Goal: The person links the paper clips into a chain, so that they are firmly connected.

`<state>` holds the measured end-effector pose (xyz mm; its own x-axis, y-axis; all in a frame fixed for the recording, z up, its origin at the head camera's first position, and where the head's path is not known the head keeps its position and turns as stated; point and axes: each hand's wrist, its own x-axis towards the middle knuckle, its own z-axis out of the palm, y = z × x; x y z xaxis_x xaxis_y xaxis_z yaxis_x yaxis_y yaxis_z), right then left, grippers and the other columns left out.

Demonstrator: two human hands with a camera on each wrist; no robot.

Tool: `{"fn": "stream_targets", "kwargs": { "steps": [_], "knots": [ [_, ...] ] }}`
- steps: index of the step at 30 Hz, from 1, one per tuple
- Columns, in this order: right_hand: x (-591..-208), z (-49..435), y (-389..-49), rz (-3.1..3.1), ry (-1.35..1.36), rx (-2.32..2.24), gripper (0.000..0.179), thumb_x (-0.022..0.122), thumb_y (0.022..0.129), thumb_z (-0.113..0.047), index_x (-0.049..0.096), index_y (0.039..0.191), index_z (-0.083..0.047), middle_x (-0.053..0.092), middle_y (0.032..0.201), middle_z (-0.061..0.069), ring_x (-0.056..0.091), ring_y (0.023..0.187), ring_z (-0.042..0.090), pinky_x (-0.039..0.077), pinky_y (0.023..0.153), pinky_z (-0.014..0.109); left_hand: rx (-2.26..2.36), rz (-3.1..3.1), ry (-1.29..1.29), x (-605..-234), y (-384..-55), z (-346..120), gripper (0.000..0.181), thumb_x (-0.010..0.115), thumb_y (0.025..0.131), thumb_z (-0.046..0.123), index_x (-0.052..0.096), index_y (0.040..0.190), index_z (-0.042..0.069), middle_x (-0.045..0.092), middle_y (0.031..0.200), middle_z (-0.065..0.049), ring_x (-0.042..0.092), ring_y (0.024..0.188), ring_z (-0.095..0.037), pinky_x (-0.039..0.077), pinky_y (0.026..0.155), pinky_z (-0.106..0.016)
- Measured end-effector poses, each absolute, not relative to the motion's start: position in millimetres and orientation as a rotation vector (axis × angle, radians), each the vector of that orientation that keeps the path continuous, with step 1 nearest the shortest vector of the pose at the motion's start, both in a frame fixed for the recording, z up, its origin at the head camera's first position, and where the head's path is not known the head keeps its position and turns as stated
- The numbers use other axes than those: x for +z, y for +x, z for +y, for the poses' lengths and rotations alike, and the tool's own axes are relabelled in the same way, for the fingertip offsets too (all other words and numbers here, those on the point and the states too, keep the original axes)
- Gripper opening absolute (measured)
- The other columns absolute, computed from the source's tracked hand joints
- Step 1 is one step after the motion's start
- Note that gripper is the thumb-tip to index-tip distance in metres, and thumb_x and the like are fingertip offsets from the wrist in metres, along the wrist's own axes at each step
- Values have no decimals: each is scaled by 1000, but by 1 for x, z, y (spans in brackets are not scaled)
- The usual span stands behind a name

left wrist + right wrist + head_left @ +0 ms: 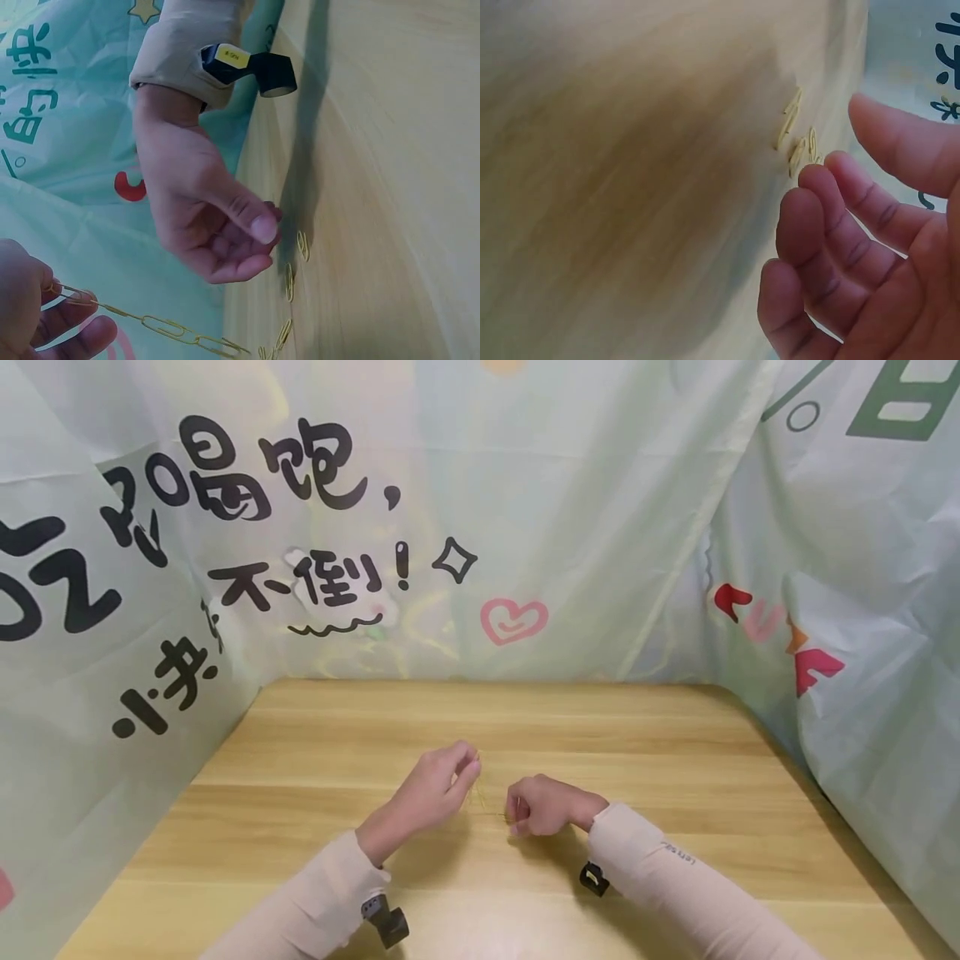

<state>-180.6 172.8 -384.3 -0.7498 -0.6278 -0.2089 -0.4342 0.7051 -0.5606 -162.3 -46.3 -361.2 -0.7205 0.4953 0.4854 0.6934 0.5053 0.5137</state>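
Note:
My left hand (435, 781) is raised over the middle of the table. Its thumb and fingertips pinch one end of a chain of gold paper clips (165, 324), which slants down toward the wood. Several more gold paper clips (290, 283) lie in a loose row on the tabletop, near the chain's lower part. My right hand (542, 806) is low over the table, just right of the clips. In the right wrist view its thumb stands apart from the loosely bent fingers (800, 225), and nothing shows between them.
The wooden table (315, 727) has light striped grain. A printed cloth (585, 527) with lettering and a pink heart encloses its back and sides. Each sleeve cuff carries a small black wrist camera (386, 920).

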Motion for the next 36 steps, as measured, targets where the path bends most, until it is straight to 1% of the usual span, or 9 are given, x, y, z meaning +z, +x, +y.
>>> {"fn": "stream_targets", "kwargs": {
  "steps": [5, 11, 17, 23, 25, 30, 35, 36],
  "knots": [
    [-391, 172, -178, 2502, -860, -681, 18, 79, 78, -7, 63, 84, -11, 58, 72, -7, 54, 65, 8, 48, 61, 25, -1053, -2496, -976, -363, -162, -49, 10, 51, 99, 12, 57, 94, 7, 63, 82, -1, 61, 77, -15, 52, 69, -30],
    [-396, 171, -174, 2496, -862, -669, 20, 79, 76, -1, 63, 76, -12, 59, 67, -7, 54, 61, 7, 48, 57, 23, -1083, -2492, -1002, -365, -161, -50, 11, 50, 100, 12, 57, 93, 6, 65, 84, -2, 62, 79, -17, 52, 70, -31],
    [-399, 171, -176, 2539, -921, -656, 22, 77, 79, 0, 62, 70, -14, 58, 64, -9, 52, 57, 5, 47, 56, 22, -1089, -2489, -993, -366, -161, -50, 12, 50, 100, 12, 57, 93, 6, 65, 84, -4, 62, 79, -17, 52, 70, -32],
    [-395, 171, -179, 2592, -896, -639, 21, 78, 80, -7, 58, 78, -14, 55, 68, -8, 50, 60, 6, 46, 58, 24, -1075, -2473, -1015, -366, -164, -49, 11, 50, 100, 12, 57, 93, 6, 64, 81, -3, 61, 76, -16, 52, 69, -30],
    [-396, 172, -180, 2602, -899, -633, 21, 78, 80, -6, 59, 77, -13, 55, 66, -8, 49, 58, 6, 45, 56, 24, -1077, -2474, -1025, -366, -165, -49, 12, 50, 100, 12, 57, 93, 6, 65, 82, -5, 62, 77, -16, 52, 69, -30],
    [-398, 171, -182, 2633, -964, -615, 23, 75, 82, -3, 60, 68, -13, 53, 61, -9, 46, 53, 4, 43, 51, 22, -1069, -2484, -1023, -366, -167, -49, 12, 50, 100, 13, 57, 94, 7, 64, 81, -1, 61, 77, -14, 52, 69, -29],
    [-401, 168, -177, 2632, -936, -583, 23, 71, 85, -2, 60, 69, -14, 53, 62, -9, 46, 53, 4, 42, 51, 21, -1077, -2470, -1027, -367, -166, -52, 11, 51, 99, 11, 56, 90, 8, 63, 79, 0, 61, 76, -13, 51, 68, -29],
    [-401, 167, -176, 2630, -922, -571, 25, 69, 85, 1, 59, 68, -14, 51, 61, -9, 44, 52, 4, 41, 49, 21, -1078, -2466, -1026, -368, -166, -52, 11, 51, 99, 11, 56, 89, 8, 63, 79, 0, 61, 76, -14, 51, 68, -30]
  ]
}}
